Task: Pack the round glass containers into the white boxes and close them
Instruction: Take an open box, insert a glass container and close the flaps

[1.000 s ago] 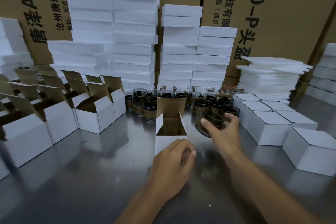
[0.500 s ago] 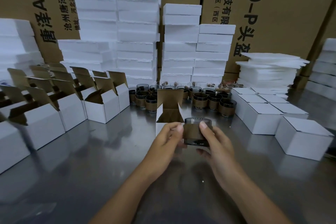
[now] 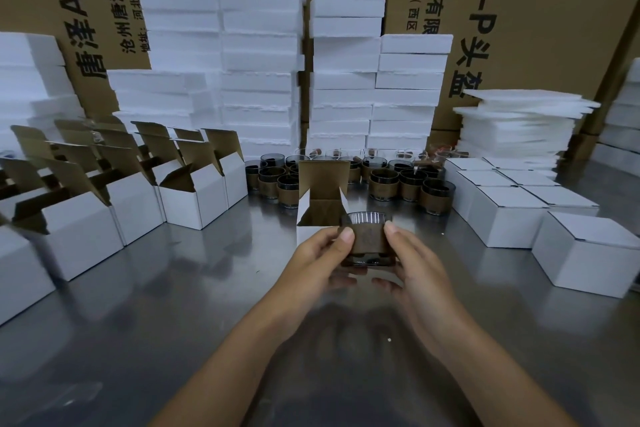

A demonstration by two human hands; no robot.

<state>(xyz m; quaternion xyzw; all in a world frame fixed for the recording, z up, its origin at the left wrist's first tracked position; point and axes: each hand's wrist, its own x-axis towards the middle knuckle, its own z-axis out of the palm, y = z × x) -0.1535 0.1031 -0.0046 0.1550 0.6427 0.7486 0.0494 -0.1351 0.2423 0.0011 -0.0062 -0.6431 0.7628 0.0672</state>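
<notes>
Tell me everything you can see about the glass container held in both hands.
The glass container is a small round cup of clear glass with a ribbed-looking rim, wrapped in a brown band over most of its wall. It is upright, held above the metal table between the left hand and right hand, thumbs on the band. It sits just in front of the open white box, not inside it.

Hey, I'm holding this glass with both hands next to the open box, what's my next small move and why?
Probably ease the glass container over and down into the open white box: the left hand and right hand hold it upright close by the opening, and the lid flap stands up.
</notes>
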